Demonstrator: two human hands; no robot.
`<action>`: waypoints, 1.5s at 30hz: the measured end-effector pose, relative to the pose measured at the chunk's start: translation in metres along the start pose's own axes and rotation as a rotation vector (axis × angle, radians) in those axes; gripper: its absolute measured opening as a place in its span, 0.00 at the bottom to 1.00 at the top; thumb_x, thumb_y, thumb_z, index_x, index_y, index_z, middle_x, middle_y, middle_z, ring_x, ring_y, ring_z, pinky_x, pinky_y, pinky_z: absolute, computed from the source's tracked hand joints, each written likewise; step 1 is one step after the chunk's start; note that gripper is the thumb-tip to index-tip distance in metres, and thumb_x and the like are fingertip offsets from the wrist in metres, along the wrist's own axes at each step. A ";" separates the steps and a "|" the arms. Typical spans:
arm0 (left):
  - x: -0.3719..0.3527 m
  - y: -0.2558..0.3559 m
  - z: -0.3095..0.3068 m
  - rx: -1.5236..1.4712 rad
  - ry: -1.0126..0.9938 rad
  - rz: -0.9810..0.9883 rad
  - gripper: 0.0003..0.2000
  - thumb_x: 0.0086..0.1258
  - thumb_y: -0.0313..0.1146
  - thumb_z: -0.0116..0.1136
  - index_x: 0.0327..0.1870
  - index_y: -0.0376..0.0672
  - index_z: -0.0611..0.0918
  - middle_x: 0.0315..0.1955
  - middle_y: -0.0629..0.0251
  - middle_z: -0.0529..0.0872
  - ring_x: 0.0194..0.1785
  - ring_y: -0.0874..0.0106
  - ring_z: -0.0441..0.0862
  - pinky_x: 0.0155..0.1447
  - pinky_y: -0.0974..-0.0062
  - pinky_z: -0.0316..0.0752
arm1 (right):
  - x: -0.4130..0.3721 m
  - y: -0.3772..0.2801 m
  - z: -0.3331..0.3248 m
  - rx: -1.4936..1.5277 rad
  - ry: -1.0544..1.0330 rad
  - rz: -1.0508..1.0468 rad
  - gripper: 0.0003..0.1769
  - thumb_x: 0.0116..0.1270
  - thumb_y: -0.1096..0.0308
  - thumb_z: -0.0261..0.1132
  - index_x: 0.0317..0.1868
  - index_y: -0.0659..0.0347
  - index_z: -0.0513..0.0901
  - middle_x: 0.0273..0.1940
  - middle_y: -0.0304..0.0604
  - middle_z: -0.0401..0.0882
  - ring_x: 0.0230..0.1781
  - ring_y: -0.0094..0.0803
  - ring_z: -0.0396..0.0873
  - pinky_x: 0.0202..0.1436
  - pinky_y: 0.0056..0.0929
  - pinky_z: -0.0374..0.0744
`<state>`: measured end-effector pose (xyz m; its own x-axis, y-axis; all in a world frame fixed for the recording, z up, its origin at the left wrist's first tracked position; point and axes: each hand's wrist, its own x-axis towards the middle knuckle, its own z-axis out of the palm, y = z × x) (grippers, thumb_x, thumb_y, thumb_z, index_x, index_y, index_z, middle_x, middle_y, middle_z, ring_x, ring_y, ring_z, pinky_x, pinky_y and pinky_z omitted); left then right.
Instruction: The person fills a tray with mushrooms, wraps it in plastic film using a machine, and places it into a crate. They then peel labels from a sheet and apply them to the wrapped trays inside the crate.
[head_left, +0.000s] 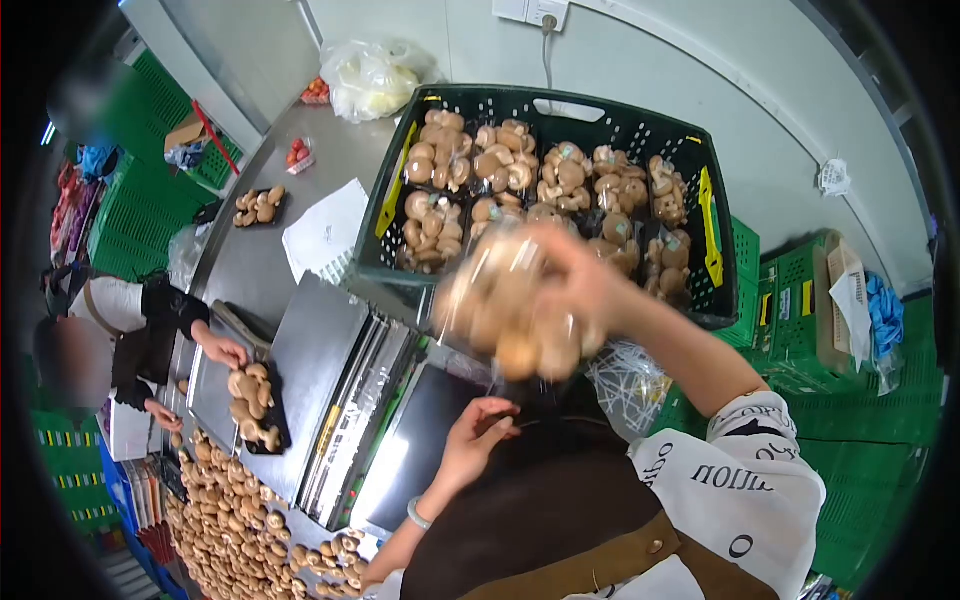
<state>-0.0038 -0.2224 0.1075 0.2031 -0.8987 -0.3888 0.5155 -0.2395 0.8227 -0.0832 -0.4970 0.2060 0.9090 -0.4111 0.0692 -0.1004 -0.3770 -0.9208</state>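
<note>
My right hand [575, 275], smeared by motion, grips a clear-wrapped pack of brown mushrooms [490, 290] from above. The pack hangs in front of the near wall of a dark green crate [395, 270]. Inside that crate, several wrapped mushroom packs [436, 150] sit in two rows. My left hand [478, 435] is empty, fingers apart, near the front of my dark apron [520, 500] and below the held pack. Close to it lies the wrapping machine's shiny dark plate [405, 450]. Whatever is under the held pack is blurred.
At left, a co-worker's hand [222, 348] touches a black tray of mushrooms [250, 405]. Loose mushrooms [225, 520] heap below. On the steel table [335, 145] lie a paper sheet [325, 230] and another mushroom tray [260, 206]. Green crates [785, 300] stand at right.
</note>
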 end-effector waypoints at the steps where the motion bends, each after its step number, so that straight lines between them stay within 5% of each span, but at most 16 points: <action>1: 0.002 0.004 -0.003 -0.017 0.038 0.000 0.08 0.75 0.26 0.54 0.52 0.38 0.75 0.45 0.61 0.83 0.41 0.76 0.82 0.50 0.80 0.76 | 0.017 0.002 -0.023 0.319 0.223 0.214 0.42 0.59 0.55 0.74 0.69 0.61 0.65 0.61 0.47 0.74 0.60 0.36 0.74 0.63 0.33 0.73; 4: 0.010 0.003 -0.015 -0.018 0.181 -0.019 0.08 0.73 0.26 0.56 0.50 0.38 0.77 0.43 0.63 0.85 0.42 0.77 0.82 0.50 0.79 0.76 | 0.071 0.084 -0.098 0.354 0.684 0.221 0.37 0.63 0.55 0.71 0.66 0.64 0.68 0.59 0.48 0.76 0.54 0.31 0.77 0.56 0.29 0.77; 7: 0.014 0.013 -0.015 -0.004 0.217 -0.023 0.06 0.74 0.27 0.56 0.48 0.38 0.78 0.42 0.64 0.85 0.41 0.78 0.82 0.49 0.80 0.76 | 0.107 0.155 -0.136 0.325 0.789 0.267 0.36 0.65 0.51 0.69 0.63 0.68 0.70 0.53 0.51 0.79 0.52 0.34 0.78 0.56 0.30 0.76; 11: 0.019 0.017 -0.018 -0.006 0.239 -0.028 0.06 0.73 0.27 0.57 0.47 0.38 0.79 0.41 0.65 0.85 0.41 0.78 0.81 0.49 0.80 0.76 | 0.139 0.229 -0.133 -0.574 0.744 0.357 0.36 0.67 0.40 0.58 0.53 0.71 0.76 0.47 0.64 0.81 0.52 0.52 0.80 0.58 0.44 0.75; 14: 0.015 0.016 -0.023 -0.028 0.270 -0.040 0.06 0.73 0.27 0.57 0.47 0.38 0.79 0.40 0.66 0.84 0.41 0.78 0.81 0.49 0.80 0.76 | 0.137 0.193 -0.125 -0.925 0.654 0.564 0.36 0.67 0.39 0.54 0.47 0.71 0.79 0.47 0.67 0.80 0.52 0.57 0.80 0.58 0.50 0.75; 18: 0.006 0.019 -0.051 0.013 0.253 0.097 0.06 0.73 0.27 0.57 0.46 0.37 0.79 0.38 0.67 0.83 0.40 0.78 0.80 0.49 0.80 0.75 | 0.137 0.227 -0.153 -0.942 0.430 0.475 0.33 0.76 0.48 0.40 0.39 0.67 0.84 0.39 0.62 0.83 0.42 0.61 0.81 0.51 0.53 0.78; 20: -0.014 0.036 -0.086 0.202 0.431 0.232 0.06 0.73 0.27 0.58 0.46 0.37 0.80 0.39 0.68 0.83 0.42 0.77 0.80 0.50 0.79 0.75 | 0.137 0.214 -0.154 -0.845 0.772 0.471 0.32 0.69 0.44 0.52 0.47 0.70 0.82 0.45 0.65 0.82 0.51 0.58 0.80 0.58 0.49 0.75; 22: -0.038 0.033 -0.152 0.506 0.942 0.423 0.08 0.72 0.29 0.58 0.47 0.37 0.82 0.42 0.63 0.85 0.43 0.75 0.80 0.52 0.76 0.75 | 0.137 0.175 -0.155 -0.647 0.709 0.200 0.26 0.71 0.54 0.58 0.56 0.70 0.77 0.52 0.61 0.78 0.51 0.54 0.77 0.55 0.45 0.74; 23: -0.055 0.044 -0.179 0.585 1.174 0.616 0.08 0.71 0.28 0.59 0.47 0.37 0.83 0.42 0.61 0.86 0.45 0.74 0.81 0.53 0.74 0.74 | 0.137 0.151 -0.127 -0.549 0.775 0.057 0.24 0.72 0.57 0.57 0.58 0.68 0.75 0.53 0.57 0.77 0.51 0.48 0.77 0.56 0.41 0.74; 24: -0.078 0.067 -0.189 0.611 1.372 0.456 0.11 0.70 0.30 0.58 0.51 0.37 0.82 0.47 0.58 0.85 0.51 0.68 0.81 0.57 0.69 0.73 | 0.131 0.111 -0.095 -0.448 0.850 -0.077 0.23 0.72 0.60 0.57 0.61 0.67 0.74 0.54 0.52 0.75 0.51 0.41 0.76 0.56 0.37 0.73; 26: -0.105 0.062 -0.240 1.005 1.604 0.548 0.15 0.70 0.34 0.58 0.55 0.38 0.80 0.52 0.52 0.82 0.58 0.59 0.78 0.62 0.63 0.70 | 0.120 0.053 -0.043 -0.390 0.624 -0.044 0.23 0.73 0.62 0.56 0.64 0.62 0.73 0.53 0.46 0.75 0.51 0.31 0.74 0.57 0.31 0.72; 29: -0.114 0.043 -0.290 1.090 1.511 0.442 0.20 0.70 0.38 0.58 0.59 0.38 0.78 0.56 0.48 0.80 0.61 0.52 0.75 0.65 0.59 0.67 | 0.108 -0.006 0.050 -0.355 0.320 -0.440 0.16 0.65 0.78 0.61 0.54 0.64 0.77 0.53 0.45 0.77 0.50 0.30 0.76 0.51 0.28 0.76; 32: -0.103 0.037 -0.288 0.971 1.394 0.479 0.21 0.67 0.36 0.61 0.59 0.38 0.77 0.54 0.49 0.81 0.57 0.51 0.78 0.63 0.61 0.70 | 0.101 -0.039 0.144 -0.441 -0.076 -0.622 0.15 0.61 0.71 0.66 0.48 0.65 0.79 0.53 0.50 0.77 0.54 0.48 0.75 0.61 0.41 0.71; 35: -0.099 0.033 -0.293 0.942 1.348 0.507 0.22 0.65 0.34 0.62 0.60 0.39 0.76 0.51 0.50 0.82 0.54 0.51 0.79 0.60 0.60 0.71 | 0.112 -0.029 0.233 -0.397 -0.406 -0.682 0.21 0.63 0.63 0.65 0.54 0.64 0.77 0.56 0.50 0.75 0.59 0.47 0.70 0.64 0.42 0.68; 41: -0.100 0.038 -0.291 0.949 1.187 0.468 0.21 0.69 0.37 0.58 0.61 0.41 0.76 0.53 0.53 0.81 0.55 0.55 0.77 0.62 0.63 0.69 | 0.139 -0.008 0.360 -0.420 -0.346 -0.645 0.30 0.58 0.60 0.71 0.60 0.62 0.73 0.56 0.49 0.75 0.61 0.47 0.69 0.65 0.44 0.66; 45: -0.106 0.029 -0.302 0.404 1.144 0.632 0.20 0.79 0.40 0.46 0.64 0.39 0.75 0.58 0.57 0.79 0.61 0.66 0.75 0.67 0.71 0.66 | 0.145 -0.016 0.380 -0.385 -0.337 -0.544 0.30 0.57 0.63 0.72 0.58 0.61 0.73 0.55 0.48 0.75 0.61 0.47 0.68 0.65 0.44 0.66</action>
<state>0.2410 -0.0229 0.0472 0.9812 -0.1381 0.1349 -0.1579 -0.1717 0.9724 0.2040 -0.2352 0.0847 0.9391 0.1703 0.2984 0.3211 -0.7439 -0.5861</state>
